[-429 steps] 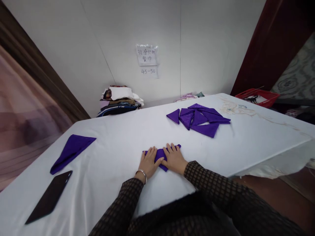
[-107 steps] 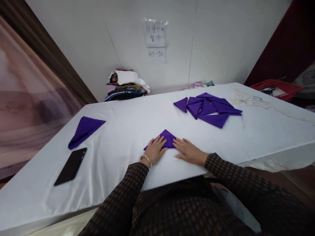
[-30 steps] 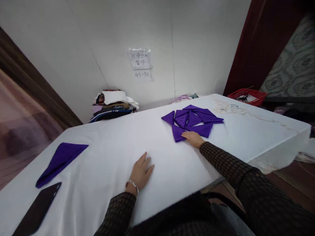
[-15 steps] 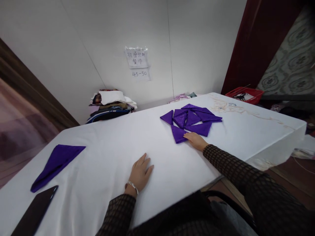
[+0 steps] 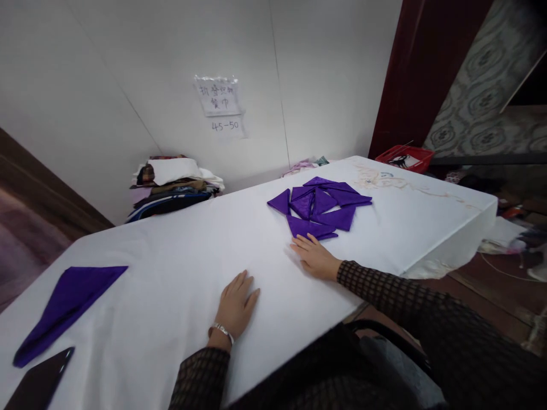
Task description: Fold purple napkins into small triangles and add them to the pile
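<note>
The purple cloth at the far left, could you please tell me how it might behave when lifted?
The purple cloth is probably floppy and may unfold, as its folds look unfastened. It seems light, given its thin layers. It should hardly roll, lying flat on the white tablecloth.

At least seven folded purple cloths [image 5: 337, 217], two hands [image 5: 235, 307], one black rectangular phone [image 5: 38, 382] and one red basket [image 5: 420, 163] are seen.

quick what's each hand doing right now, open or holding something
Left hand: open, palm down on the white tablecloth.
Right hand: open, at the near edge of a purple cloth, not gripping.
</note>
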The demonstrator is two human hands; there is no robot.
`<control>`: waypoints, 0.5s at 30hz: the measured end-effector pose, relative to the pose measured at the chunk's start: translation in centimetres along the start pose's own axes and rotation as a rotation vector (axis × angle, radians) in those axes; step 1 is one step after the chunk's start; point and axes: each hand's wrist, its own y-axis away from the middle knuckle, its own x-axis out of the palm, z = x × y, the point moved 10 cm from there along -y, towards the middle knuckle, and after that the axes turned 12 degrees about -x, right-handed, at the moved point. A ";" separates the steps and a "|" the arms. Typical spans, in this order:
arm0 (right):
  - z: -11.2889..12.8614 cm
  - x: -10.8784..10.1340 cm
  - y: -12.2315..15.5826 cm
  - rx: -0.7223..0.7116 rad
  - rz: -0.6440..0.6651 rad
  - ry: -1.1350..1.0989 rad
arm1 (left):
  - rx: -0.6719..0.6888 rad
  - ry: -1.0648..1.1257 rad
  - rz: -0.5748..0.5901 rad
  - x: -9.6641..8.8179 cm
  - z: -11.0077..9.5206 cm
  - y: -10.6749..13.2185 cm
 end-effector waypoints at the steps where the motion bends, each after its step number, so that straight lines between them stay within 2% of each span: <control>1: -0.2 0.0 0.0 0.022 -0.001 0.013 | 0.003 0.003 -0.001 0.1 0.0 0.0; 8: -4.7 -0.9 2.6 0.199 -0.017 0.100 | 0.006 0.007 0.003 0.2 0.0 0.0; 12: -9.1 -2.1 5.4 0.340 -0.090 0.111 | 0.005 0.025 0.002 -0.1 -0.2 -0.1; 15: -12.0 -2.2 6.7 0.398 -0.088 0.066 | 0.010 0.030 0.000 -0.1 -0.3 -0.1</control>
